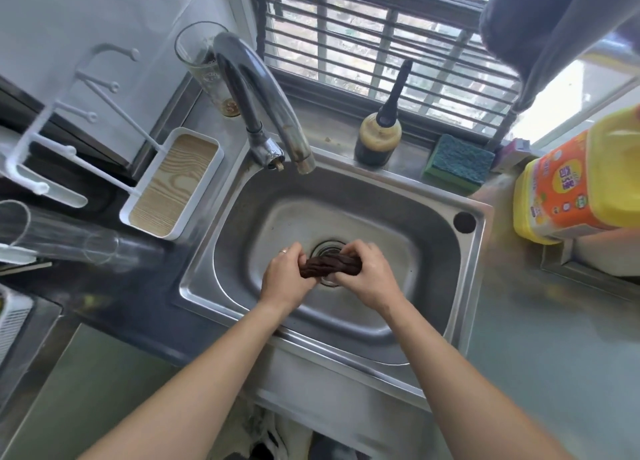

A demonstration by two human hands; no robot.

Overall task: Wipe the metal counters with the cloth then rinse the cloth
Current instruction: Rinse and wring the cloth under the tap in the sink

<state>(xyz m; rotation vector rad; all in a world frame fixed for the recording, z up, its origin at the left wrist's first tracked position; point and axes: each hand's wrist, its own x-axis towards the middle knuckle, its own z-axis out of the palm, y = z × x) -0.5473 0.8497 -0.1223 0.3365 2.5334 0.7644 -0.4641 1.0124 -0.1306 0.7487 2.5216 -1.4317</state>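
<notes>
A dark brown cloth [329, 266] is twisted into a tight roll over the drain [327, 248] of the steel sink [429, 251]. My left hand [284, 277] grips its left end and my right hand [370, 276] grips its right end, both inside the basin. The faucet [263, 102] arches over the sink's back left corner; no water is seen running from its spout. Metal counter [554, 338] lies to the right of the sink.
A white rack with a wood-grain tray [173, 182] stands left of the sink, with glasses [62, 237] nearby. On the back ledge sit a dark bottle [377, 140] and a green-blue sponge [459, 163]. A yellow-orange detergent jug [568, 189] stands at right.
</notes>
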